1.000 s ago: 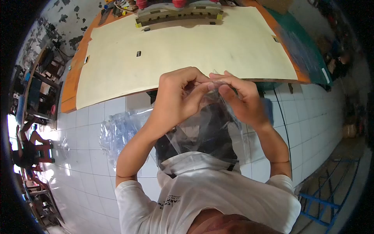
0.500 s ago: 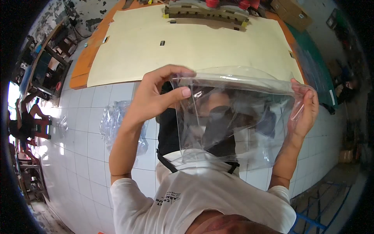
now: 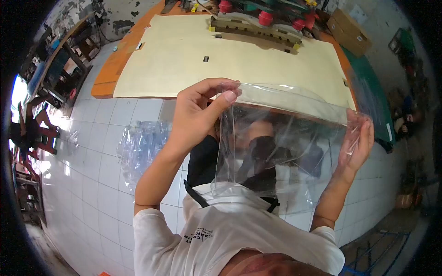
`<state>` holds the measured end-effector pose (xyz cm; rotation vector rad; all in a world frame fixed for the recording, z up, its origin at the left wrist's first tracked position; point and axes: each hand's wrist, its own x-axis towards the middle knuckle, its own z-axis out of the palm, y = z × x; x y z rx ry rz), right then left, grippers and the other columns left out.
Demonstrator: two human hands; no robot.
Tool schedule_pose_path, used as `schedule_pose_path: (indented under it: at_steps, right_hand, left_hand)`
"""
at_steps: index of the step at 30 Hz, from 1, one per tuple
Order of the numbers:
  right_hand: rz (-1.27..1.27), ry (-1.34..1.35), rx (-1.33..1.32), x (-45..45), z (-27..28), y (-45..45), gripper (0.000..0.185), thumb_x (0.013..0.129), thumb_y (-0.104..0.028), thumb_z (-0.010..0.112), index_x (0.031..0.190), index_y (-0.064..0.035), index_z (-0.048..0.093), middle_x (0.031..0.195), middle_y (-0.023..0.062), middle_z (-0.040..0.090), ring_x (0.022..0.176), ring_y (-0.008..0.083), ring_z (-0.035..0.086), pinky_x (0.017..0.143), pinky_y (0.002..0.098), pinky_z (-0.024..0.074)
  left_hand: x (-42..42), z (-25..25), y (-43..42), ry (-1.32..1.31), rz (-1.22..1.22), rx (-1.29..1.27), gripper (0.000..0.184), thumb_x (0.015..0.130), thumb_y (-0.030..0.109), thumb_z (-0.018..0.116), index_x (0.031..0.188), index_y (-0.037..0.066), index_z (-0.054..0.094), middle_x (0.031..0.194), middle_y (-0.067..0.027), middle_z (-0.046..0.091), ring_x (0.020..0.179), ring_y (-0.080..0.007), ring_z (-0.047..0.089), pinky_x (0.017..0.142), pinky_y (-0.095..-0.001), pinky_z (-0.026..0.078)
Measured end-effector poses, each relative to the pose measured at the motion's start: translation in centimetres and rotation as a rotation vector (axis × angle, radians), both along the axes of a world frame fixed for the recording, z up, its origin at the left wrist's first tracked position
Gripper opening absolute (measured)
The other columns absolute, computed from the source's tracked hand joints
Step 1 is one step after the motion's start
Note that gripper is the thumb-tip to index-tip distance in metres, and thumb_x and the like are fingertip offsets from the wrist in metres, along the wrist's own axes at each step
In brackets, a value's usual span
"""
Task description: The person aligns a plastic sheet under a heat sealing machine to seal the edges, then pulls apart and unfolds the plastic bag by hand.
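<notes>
A clear plastic bag point(image 3: 285, 142) hangs stretched between my two hands, in front of my lap and the near edge of the table. My left hand point(image 3: 205, 108) pinches its upper left corner between thumb and fingers. At the upper right corner, my right hand point(image 3: 358, 140) grips the plastic, with part of the film lying over its fingers. A folded band runs along the bag's top edge. Through the film, my dark shorts and the floor tiles show.
Ahead is an orange table point(image 3: 105, 83) covered by a cream sheet point(image 3: 175, 69). A long slotted bar point(image 3: 255, 32) lies at its back, near red round parts point(image 3: 265, 18) and a cardboard box point(image 3: 348, 33). More clear plastic point(image 3: 145, 147) lies on the tiled floor. Another person point(image 3: 34, 124) sits far left.
My left hand has moved slightly right and the bag's top edge now slopes down more to the right. The right hand is a little lower. The camera view has shifted and tilted slightly.
</notes>
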<state>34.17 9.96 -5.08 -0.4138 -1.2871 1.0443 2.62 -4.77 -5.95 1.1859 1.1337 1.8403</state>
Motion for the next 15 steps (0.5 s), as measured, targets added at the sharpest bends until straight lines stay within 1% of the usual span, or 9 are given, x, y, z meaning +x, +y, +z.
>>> schedule_pose_path:
  at_steps: [2,9,11,13,15]
  right_hand:
    - [-0.008,0.010,-0.067,0.2,0.0,0.3,0.022,0.101,-0.018,0.049,0.098,0.0010,0.060,0.097,0.0095,0.061,0.101,0.0259,0.062,0.105,0.0465,0.0420]
    - [0.106,0.008,-0.083,1.0,-0.2,1.4,0.022,0.101,-0.019,0.049,0.099,-0.0001,0.060,0.095,0.0093,0.062,0.101,0.0250,0.062,0.105,0.0461,0.0414]
    - [0.132,0.032,-0.159,1.2,-0.4,1.7,0.022,0.100,-0.019,0.050,0.100,-0.0006,0.061,0.095,0.0107,0.064,0.098,0.0254,0.063,0.104,0.0459,0.0414]
    - [0.140,0.047,-0.180,1.0,-0.4,1.6,0.021,0.100,-0.019,0.050,0.100,-0.0009,0.061,0.095,0.0122,0.066,0.099,0.0264,0.063,0.104,0.0458,0.0414]
    - [0.147,0.061,-0.201,1.0,-0.6,1.6,0.021,0.100,-0.019,0.051,0.101,-0.0012,0.061,0.095,0.0137,0.067,0.100,0.0273,0.064,0.104,0.0457,0.0415]
  left_hand:
    - [0.1,0.5,-0.2,0.008,0.013,0.003,0.027,0.089,0.007,0.068,0.113,-0.006,0.063,0.104,-0.0124,0.069,0.098,-0.0159,0.065,0.087,-0.0276,0.052]
    - [0.3,2.4,-0.8,-0.032,-0.041,0.002,0.037,0.083,0.003,0.074,0.117,-0.007,0.060,0.104,-0.0141,0.068,0.103,-0.0181,0.065,0.089,-0.0299,0.053]
    - [0.4,2.6,-0.8,-0.045,-0.057,0.004,0.040,0.082,0.003,0.074,0.118,-0.007,0.060,0.104,-0.0148,0.068,0.104,-0.0189,0.065,0.089,-0.0302,0.053]
    - [0.4,2.7,-0.6,0.028,-0.077,0.049,0.049,0.082,0.010,0.077,0.122,-0.006,0.057,0.108,-0.0204,0.069,0.106,-0.0246,0.066,0.094,-0.0351,0.052]
    - [0.5,3.0,-0.6,0.029,-0.081,0.053,0.050,0.081,0.010,0.077,0.123,-0.007,0.056,0.108,-0.0209,0.068,0.107,-0.0253,0.066,0.094,-0.0349,0.052]
